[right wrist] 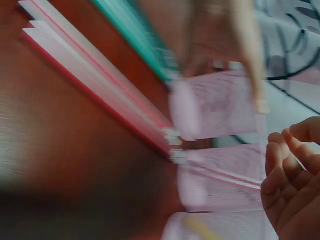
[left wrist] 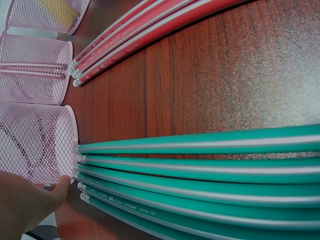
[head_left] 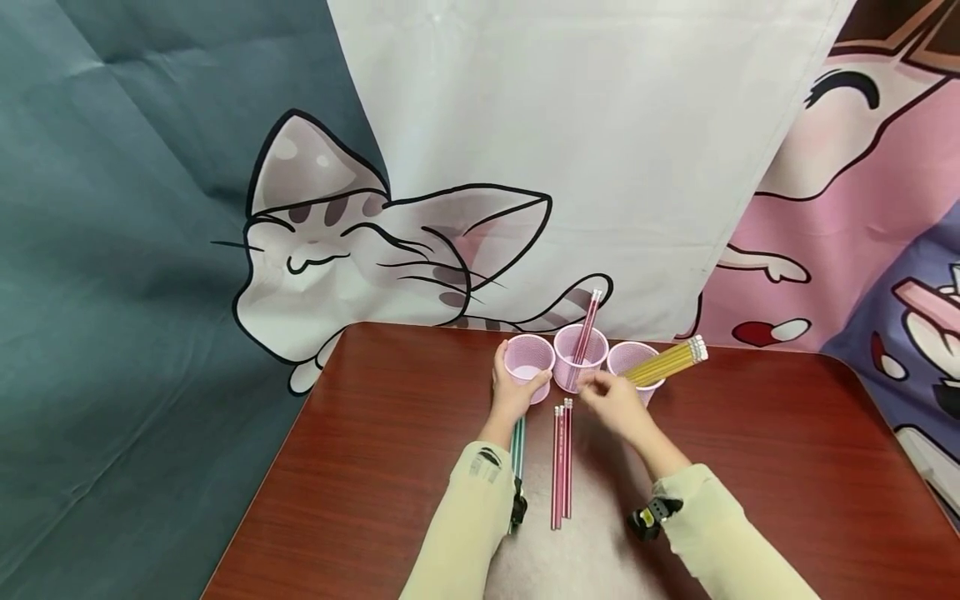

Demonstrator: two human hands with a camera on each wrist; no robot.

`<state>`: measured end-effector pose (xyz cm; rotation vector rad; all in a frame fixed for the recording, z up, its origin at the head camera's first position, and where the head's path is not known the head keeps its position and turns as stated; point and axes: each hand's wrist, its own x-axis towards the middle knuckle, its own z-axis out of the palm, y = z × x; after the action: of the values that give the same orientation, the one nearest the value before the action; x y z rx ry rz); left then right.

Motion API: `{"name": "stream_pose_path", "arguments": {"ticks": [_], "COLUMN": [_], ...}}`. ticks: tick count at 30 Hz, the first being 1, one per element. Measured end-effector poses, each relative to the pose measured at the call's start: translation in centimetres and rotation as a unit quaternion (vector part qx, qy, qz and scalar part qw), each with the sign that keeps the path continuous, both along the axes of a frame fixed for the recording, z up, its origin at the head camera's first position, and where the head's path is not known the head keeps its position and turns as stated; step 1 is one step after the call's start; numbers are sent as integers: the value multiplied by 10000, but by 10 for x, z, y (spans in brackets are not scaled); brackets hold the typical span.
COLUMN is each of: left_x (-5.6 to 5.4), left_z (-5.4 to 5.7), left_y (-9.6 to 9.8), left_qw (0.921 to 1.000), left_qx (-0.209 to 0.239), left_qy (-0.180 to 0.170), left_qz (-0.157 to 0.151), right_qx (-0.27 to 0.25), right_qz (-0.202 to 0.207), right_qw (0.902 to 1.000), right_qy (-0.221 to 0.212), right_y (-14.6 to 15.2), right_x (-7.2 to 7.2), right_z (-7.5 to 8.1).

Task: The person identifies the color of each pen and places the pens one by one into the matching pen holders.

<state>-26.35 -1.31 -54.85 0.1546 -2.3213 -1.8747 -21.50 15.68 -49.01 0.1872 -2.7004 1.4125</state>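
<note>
The bench [head_left: 360, 442] is reddish-brown wood grain, glare at front centre; a cat-printed backdrop [head_left: 585, 108] hangs behind. Left hand [head_left: 513, 397] grips leftmost mesh cup [head_left: 529, 352]; right hand [head_left: 617, 405] empty, fingers loosely bent.

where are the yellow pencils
In the head view, the yellow pencils lean in the rightmost pink cup, beside the middle cup of red pencils.

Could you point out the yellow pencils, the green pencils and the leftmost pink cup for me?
Yellow pencils [head_left: 666, 362]: head view, midway along the part sticking out.
Green pencils [left wrist: 200, 192]: left wrist view, on a pencil's barrel.
Leftmost pink cup [head_left: 529, 352]: head view, on its inner wall.
</note>
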Motion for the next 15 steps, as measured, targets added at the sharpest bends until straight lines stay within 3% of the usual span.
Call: {"name": "stream_pose_path", "arguments": {"ticks": [7,12,15], "left_x": [0,0,0], "left_z": [4,4,4], "left_y": [-1,-1,-3], "left_qw": [9997,9997,9996], "left_qx": [214,109,90], "left_qy": [-112,-178,-213], "left_qz": [-56,-142,-171], "right_qx": [406,1541,1687], "right_qz": [-172,-416,-467], "right_qw": [9971,9847,9825], "right_qy": [-627,-700,-636], "right_y": [-2,-4,-7], "right_x": [13,21,23], "right_z": [-57,-77,-81]}}
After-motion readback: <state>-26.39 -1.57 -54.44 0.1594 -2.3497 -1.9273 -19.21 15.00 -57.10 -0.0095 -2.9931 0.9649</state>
